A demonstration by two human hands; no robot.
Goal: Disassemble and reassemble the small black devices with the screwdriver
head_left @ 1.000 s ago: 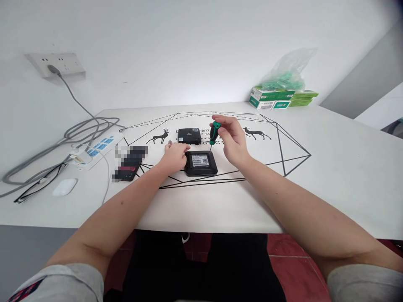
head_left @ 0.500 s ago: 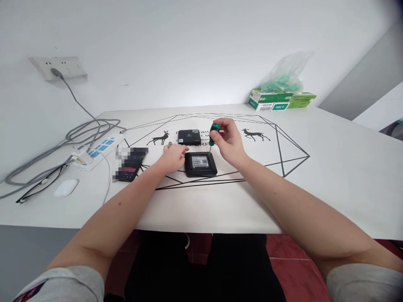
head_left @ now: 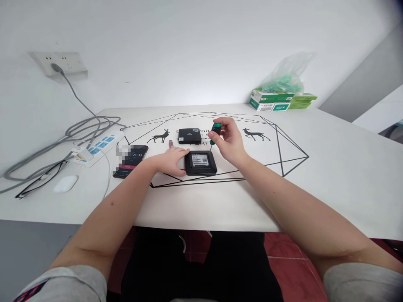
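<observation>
A black square electronic device point(head_left: 201, 170) lies flat on the printed white mat, a barcoded white label set into its recessed face. My left hand point(head_left: 171, 162) grips its left side, thumb at the near left corner and index finger at the far left corner. In my right hand point(head_left: 229, 140) is a screwdriver point(head_left: 216, 128) with a green and black handle. It stands nearly upright, its thin tip down at the device's far right corner. Behind lies a second black square piece point(head_left: 189, 135) with small stickers. A pinkish translucent handle-like end point(head_left: 171, 144) shows beyond my left hand.
Left of my arm lie a phone point(head_left: 134, 157), a white power strip point(head_left: 102, 147) with coiled grey cable point(head_left: 82, 126), glasses point(head_left: 40, 180) and a white rounded case point(head_left: 66, 183). Green and white boxes point(head_left: 272, 98) topped by a plastic bag point(head_left: 288, 77) stand at the back right.
My left hand has shifted toward me and opened around the device's left side, with the thumb now at its near corner. The right hand and screwdriver stay almost in place.
</observation>
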